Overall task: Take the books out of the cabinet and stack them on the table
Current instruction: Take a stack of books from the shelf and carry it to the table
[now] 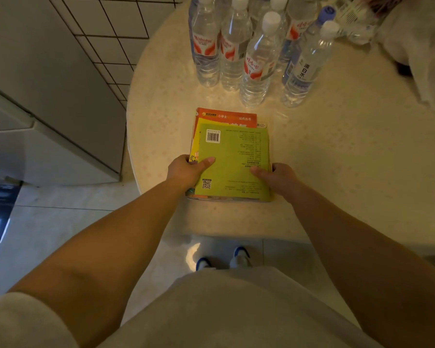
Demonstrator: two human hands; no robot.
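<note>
**Books gripped on the table**

My left hand (187, 169) and right hand (278, 175) clamp the 2 sides of a stack of books (230, 156), thumbs on the green back cover with its barcode and QR code. An orange cover peeks out beneath. The stack sits near the round table's (349, 151) front edge, water bottles (259, 59) behind.

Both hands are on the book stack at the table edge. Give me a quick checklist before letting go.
1. Stack of books lies on the table: ok, though near its front edge.
2. Left hand and right hand grip the sides, thumbs on the green cover: ok.
3. Books squared up: not ok, the orange book juts out behind.
4. Gap to the water bottles: ok.
5. Whether any books are left in the cabinet: cannot tell.
</note>
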